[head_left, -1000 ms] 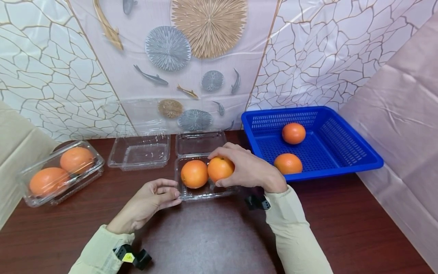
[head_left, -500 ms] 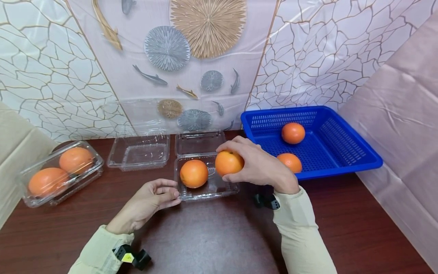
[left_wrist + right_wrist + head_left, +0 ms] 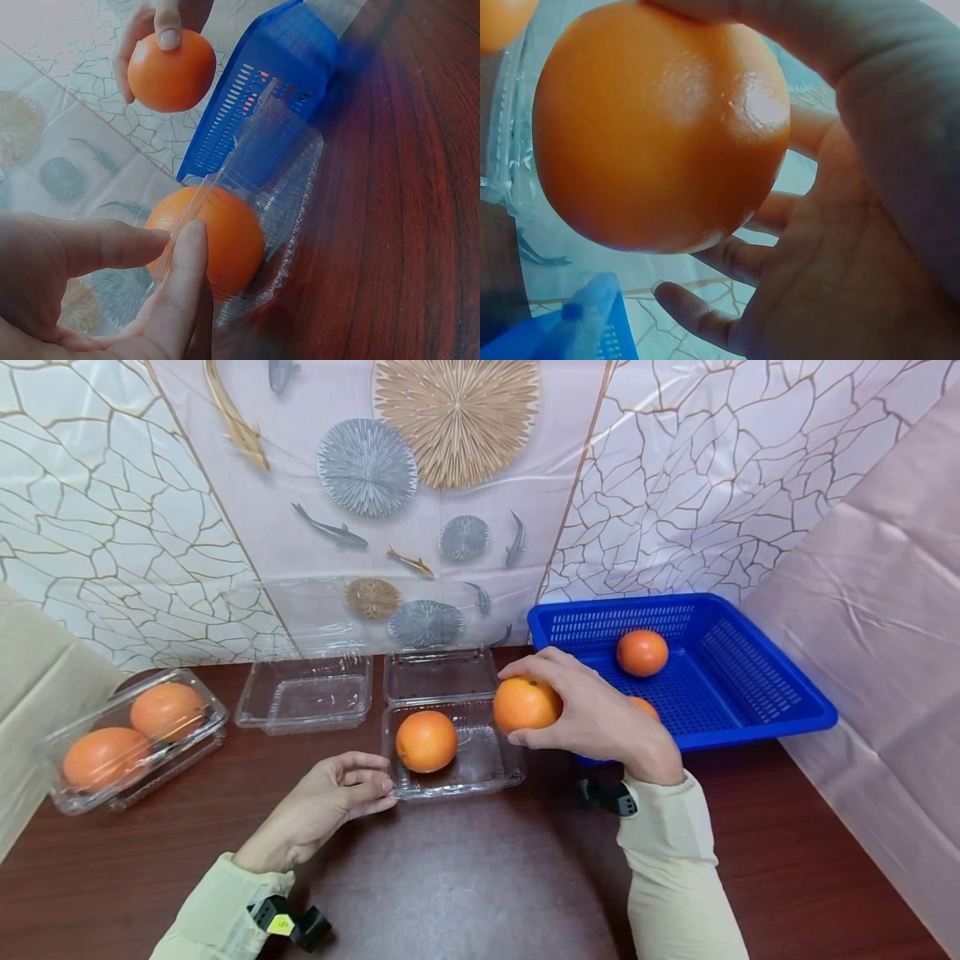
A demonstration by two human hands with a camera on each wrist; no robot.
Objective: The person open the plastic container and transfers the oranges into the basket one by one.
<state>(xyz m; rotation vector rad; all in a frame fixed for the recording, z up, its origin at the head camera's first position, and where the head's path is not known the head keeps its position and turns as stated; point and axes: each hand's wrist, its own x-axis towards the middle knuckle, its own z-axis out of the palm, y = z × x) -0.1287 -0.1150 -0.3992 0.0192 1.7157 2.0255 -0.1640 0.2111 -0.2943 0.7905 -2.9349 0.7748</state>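
My right hand (image 3: 592,714) grips an orange (image 3: 527,705) with thumb and fingers, raised above the right edge of an open clear plastic clamshell box (image 3: 483,760). The right wrist view shows this orange (image 3: 660,127) up close against the palm. A second orange (image 3: 426,742) sits in the left part of that box. At the box's left front corner is my left hand (image 3: 330,802), pinching the rim between thumb and fingers, as the left wrist view shows with the clear wall (image 3: 262,157) between them.
A blue basket (image 3: 750,731) on the right holds an orange (image 3: 642,652) and another (image 3: 645,706) mostly behind my right hand. Another open clear box (image 3: 315,693) stands at the back left. At far left a closed clear box (image 3: 213,727) contains two oranges. A patterned sheet hangs behind.
My right hand has lifted the orange out of the box's right part and moved it right, towards the basket. The left hand has stayed on the rim.
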